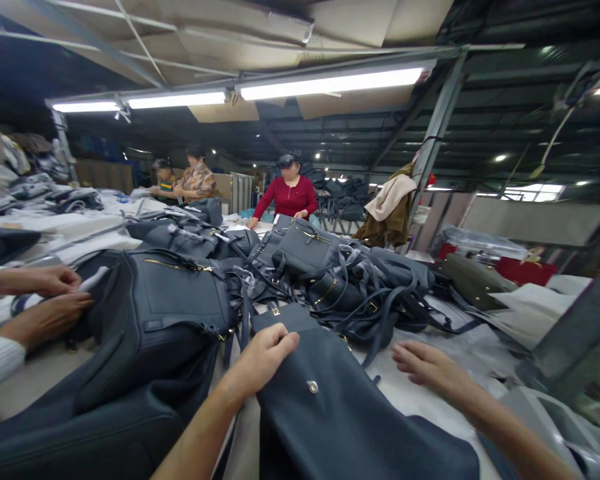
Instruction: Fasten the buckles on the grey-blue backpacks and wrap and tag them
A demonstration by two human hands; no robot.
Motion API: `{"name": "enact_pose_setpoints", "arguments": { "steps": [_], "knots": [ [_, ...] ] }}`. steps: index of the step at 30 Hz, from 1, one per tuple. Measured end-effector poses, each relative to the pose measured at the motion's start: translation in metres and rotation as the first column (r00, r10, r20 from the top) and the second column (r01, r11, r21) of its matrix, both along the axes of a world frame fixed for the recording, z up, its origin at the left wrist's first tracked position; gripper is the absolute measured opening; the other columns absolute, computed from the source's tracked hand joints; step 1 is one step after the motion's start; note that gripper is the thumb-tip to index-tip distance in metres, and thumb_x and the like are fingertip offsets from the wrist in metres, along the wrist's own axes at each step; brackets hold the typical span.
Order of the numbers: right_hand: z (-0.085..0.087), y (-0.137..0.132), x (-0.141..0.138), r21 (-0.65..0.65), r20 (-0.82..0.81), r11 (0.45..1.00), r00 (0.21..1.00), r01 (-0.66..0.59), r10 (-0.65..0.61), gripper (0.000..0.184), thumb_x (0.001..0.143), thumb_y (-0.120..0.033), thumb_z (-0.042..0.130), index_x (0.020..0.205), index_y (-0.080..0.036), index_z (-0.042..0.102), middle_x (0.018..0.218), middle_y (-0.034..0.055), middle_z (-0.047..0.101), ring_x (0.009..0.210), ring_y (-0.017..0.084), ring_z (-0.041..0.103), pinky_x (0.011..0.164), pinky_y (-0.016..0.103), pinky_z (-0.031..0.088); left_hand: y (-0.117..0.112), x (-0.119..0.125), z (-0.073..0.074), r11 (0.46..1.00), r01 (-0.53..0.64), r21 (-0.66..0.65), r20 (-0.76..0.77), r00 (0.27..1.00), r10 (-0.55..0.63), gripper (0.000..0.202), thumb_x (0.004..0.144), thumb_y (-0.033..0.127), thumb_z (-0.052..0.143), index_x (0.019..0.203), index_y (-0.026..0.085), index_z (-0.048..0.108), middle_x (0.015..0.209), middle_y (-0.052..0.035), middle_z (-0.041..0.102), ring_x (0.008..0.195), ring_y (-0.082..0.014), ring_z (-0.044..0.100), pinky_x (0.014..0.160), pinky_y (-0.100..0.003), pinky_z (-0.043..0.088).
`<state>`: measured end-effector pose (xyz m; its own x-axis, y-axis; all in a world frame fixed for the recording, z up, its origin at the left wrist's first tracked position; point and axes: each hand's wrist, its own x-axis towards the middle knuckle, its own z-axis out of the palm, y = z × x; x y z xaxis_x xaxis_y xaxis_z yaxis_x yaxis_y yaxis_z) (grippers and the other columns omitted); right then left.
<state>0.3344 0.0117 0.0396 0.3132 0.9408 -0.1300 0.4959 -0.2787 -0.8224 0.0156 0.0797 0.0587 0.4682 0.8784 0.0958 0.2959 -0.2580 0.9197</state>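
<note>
A dark navy leather bag (330,407) with a round silver snap lies in front of me. Its top end points away from me and its near end runs out of the view at the bottom. My left hand (265,357) is closed on the bag's left edge, thumb on top; the fingers underneath are partly hidden. To the right of the bag, my right hand (425,367) hovers over the white-covered table, fingers loosely stretched and holding nothing. Just beyond the bag, straps and gold buckles of other bags lie tangled.
On my left, another person's hands (50,300) work at a large dark backpack (180,293). A heap of dark bags (310,250) fills the table's middle. Across the table stands a person in a red top (290,197). A metal post (570,340) rises at right.
</note>
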Motion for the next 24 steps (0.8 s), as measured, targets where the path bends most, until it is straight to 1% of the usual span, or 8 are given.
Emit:
{"name": "enact_pose_setpoints", "arguments": {
  "steps": [1,3,6,9,12,16,21,24],
  "knots": [
    [0.015,-0.004,-0.016,0.034,-0.007,0.996,0.996,-0.088,0.088,0.048,0.070,-0.066,0.059,0.087,-0.022,0.062,0.091,0.0096,0.069,0.095,0.029,0.066,0.080,0.040,0.054,-0.001,0.000,0.003,0.993,0.071,-0.090,-0.001,0.997,-0.072,0.026,0.074,0.042,0.061,0.071,0.020,0.048,0.069,0.0044,0.050,0.069,-0.0143,0.049,0.060,-0.024,0.037],
    [0.039,-0.011,-0.053,0.066,-0.033,0.960,0.961,-0.272,0.274,0.041,0.076,-0.062,0.055,0.084,-0.022,0.060,0.084,0.0057,0.068,0.083,0.024,0.066,0.071,0.035,0.054,-0.002,0.000,0.007,0.931,0.211,-0.296,0.043,0.977,-0.208,0.026,0.062,0.030,0.070,0.080,0.018,0.056,0.073,0.0035,0.059,0.068,-0.0146,0.053,0.060,-0.024,0.040],
    [0.051,-0.023,-0.100,0.094,0.183,0.877,0.874,-0.472,0.451,0.020,0.085,-0.042,0.051,0.079,-0.024,0.060,0.078,0.0014,0.065,0.076,0.020,0.062,0.072,0.032,0.049,-0.005,-0.001,0.008,0.844,0.279,-0.459,0.152,0.960,-0.235,0.026,0.059,0.023,0.068,0.083,0.016,0.061,0.075,0.0013,0.064,0.062,-0.0133,0.056,0.059,-0.024,0.044],
    [0.041,-0.028,-0.123,0.110,0.376,0.829,0.795,-0.549,0.477,0.008,0.084,-0.024,0.053,0.079,-0.025,0.059,0.082,-0.0001,0.066,0.080,0.019,0.060,0.076,0.031,0.044,-0.009,-0.002,0.007,0.859,0.248,-0.448,0.246,0.958,-0.148,0.027,0.062,0.022,0.066,0.088,0.016,0.062,0.078,0.0003,0.067,0.066,-0.0141,0.059,0.062,-0.025,0.045],
    [0.035,-0.026,-0.129,0.161,0.366,0.811,0.797,-0.562,0.480,0.008,0.086,-0.023,0.053,0.080,-0.025,0.058,0.081,-0.0009,0.065,0.078,0.018,0.059,0.073,0.028,0.042,-0.013,-0.002,0.007,0.860,0.265,-0.436,0.329,0.936,-0.122,0.032,0.063,0.022,0.067,0.095,0.016,0.061,0.083,-0.0005,0.069,0.075,-0.0165,0.062,0.070,-0.026,0.047],
    [0.046,-0.016,-0.130,0.176,0.318,0.794,0.797,-0.582,0.514,0.008,0.084,-0.024,0.057,0.076,-0.023,0.059,0.076,-0.0020,0.061,0.074,0.016,0.056,0.069,0.026,0.040,-0.014,-0.001,0.007,0.893,0.265,-0.364,0.325,0.935,-0.145,0.036,0.066,0.023,0.066,0.101,0.015,0.062,0.092,-0.0037,0.070,0.090,-0.0208,0.062,0.080,-0.030,0.047],
    [0.061,-0.001,-0.129,0.083,0.217,0.721,0.719,-0.688,0.661,0.006,0.074,-0.016,0.062,0.075,-0.022,0.062,0.074,-0.0039,0.056,0.068,0.013,0.052,0.065,0.023,0.040,-0.011,0.001,0.008,0.915,0.280,-0.290,0.304,0.933,-0.190,0.032,0.066,0.021,0.062,0.097,0.015,0.061,0.090,-0.0017,0.069,0.091,-0.0213,0.061,0.081,-0.030,0.045],
    [0.062,0.005,-0.131,0.031,0.284,0.664,0.644,-0.747,0.710,0.009,0.074,-0.014,0.064,0.071,-0.021,0.059,0.073,-0.0045,0.055,0.071,0.013,0.052,0.067,0.022,0.039,-0.010,0.000,0.007,0.909,0.305,-0.285,0.307,0.927,-0.215,0.028,0.066,0.021,0.063,0.094,0.016,0.060,0.090,-0.0015,0.069,0.092,-0.0216,0.060,0.081,-0.030,0.045]
  ]
}}
